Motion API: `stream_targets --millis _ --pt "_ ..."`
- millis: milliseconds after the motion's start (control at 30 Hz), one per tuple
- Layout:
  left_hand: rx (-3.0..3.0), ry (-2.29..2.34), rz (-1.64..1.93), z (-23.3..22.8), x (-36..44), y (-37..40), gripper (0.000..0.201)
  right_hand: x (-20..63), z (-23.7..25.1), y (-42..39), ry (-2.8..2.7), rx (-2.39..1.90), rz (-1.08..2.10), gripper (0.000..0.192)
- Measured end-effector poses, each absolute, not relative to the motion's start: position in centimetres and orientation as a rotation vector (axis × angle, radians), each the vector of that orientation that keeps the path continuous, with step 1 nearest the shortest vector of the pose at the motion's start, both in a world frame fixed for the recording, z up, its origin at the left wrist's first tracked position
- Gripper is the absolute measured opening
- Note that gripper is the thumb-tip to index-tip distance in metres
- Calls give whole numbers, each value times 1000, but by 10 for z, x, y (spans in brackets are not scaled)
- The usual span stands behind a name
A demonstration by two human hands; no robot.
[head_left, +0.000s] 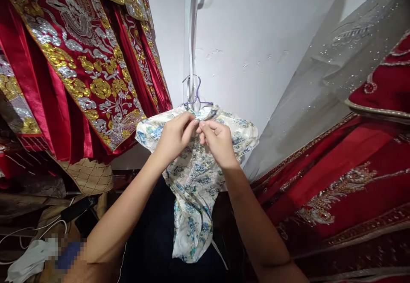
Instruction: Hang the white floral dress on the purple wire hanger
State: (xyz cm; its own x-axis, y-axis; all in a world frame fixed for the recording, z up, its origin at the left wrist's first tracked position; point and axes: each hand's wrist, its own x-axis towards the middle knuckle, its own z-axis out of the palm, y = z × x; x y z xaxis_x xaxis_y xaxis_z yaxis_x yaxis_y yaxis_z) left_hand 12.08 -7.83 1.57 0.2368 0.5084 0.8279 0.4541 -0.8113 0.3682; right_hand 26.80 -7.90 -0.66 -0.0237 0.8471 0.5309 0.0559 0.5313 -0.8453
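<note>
A small floral dress [195, 176] hangs on a purple wire hanger [197, 97] against the white wall [250, 39] in the middle of the scene, its skirt trailing down toward the near edge. The cloth looks thin, glossy and light (satin-like, by the sheen), so it is likely soft, limp and a little slippery, inclined to slide off the hanger if tugged. The firmer collar at the top, just under the hook, seems the best place to take hold.

Both hands meet there. The left hand [174, 137] has its grip closed, thumb and fingers pinched on the collar fabric; the right hand [218, 140] is likewise pinched shut on the collar, fingertips touching those of the left. What exactly sits between the fingertips is too small to tell.

To the left hangs a red robe with gold and silver embroidery [83, 65]; to the right lies a red beaded garment [346, 180] under a sheer spangled veil [323, 73].
</note>
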Motion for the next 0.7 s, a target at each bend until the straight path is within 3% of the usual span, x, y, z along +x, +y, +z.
stream_targets --millis 100,200,400,533,700 --pt "2140 966 2035 19 100 -73 17 275 -39 -71 -1480 -994 830 34" --pt "1462 891 2359 3 55 -60 19 276 -76 -82 -1396 -1065 968 35" --pt "416 608 1923 -97 30 -45 32 257 -113 -136 -1212 -1015 1149 33" --pt "767 862 2070 -128 69 -53 22 267 -121 -145 -1076 -1033 1146 31" --pt "1548 1131 2272 -80 61 -36 24 292 -118 -144 -1039 -1025 1041 33"
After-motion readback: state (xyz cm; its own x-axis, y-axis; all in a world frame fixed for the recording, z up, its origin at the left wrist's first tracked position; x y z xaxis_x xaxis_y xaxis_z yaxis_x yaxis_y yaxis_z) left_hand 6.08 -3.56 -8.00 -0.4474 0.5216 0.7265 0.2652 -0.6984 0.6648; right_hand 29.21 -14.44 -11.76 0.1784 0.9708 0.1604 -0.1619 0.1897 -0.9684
